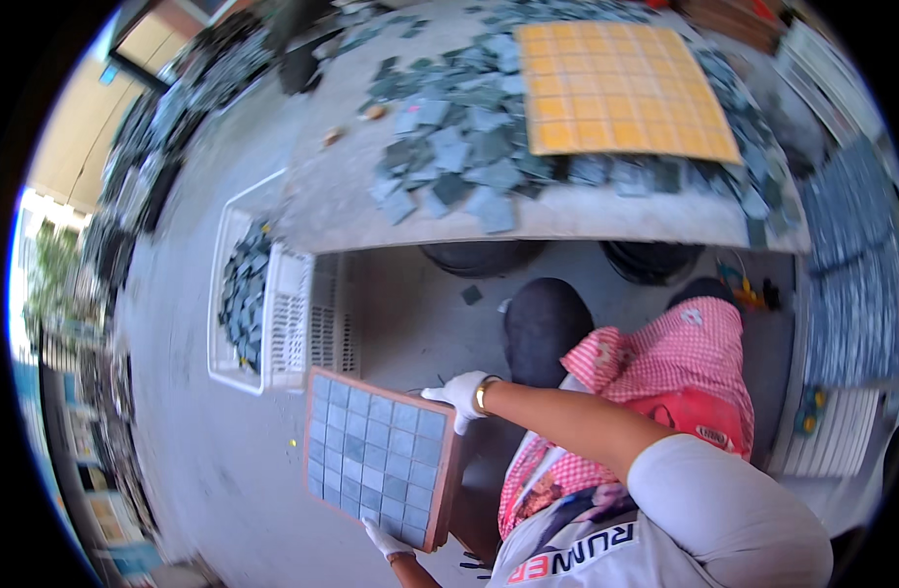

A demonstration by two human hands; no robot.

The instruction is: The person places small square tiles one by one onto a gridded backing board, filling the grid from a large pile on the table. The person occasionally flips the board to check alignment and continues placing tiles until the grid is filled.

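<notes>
A reddish-brown framed tray holds grey square tiles in a grid. It is tilted beside my left side. My right hand, white-gloved with a gold band at the wrist, reaches across my body and grips the tray's upper right corner. Along its lower edge my left hand, also white-gloved, grasps the tray, with fingertips over the tiles. The undersides of both grips are hidden.
A worktable ahead bears a heap of loose grey tiles and a yellow gridded sheet. A white crate of tile pieces stands left of it. Wrapped grey stacks are at right. My knees are under the tabletop.
</notes>
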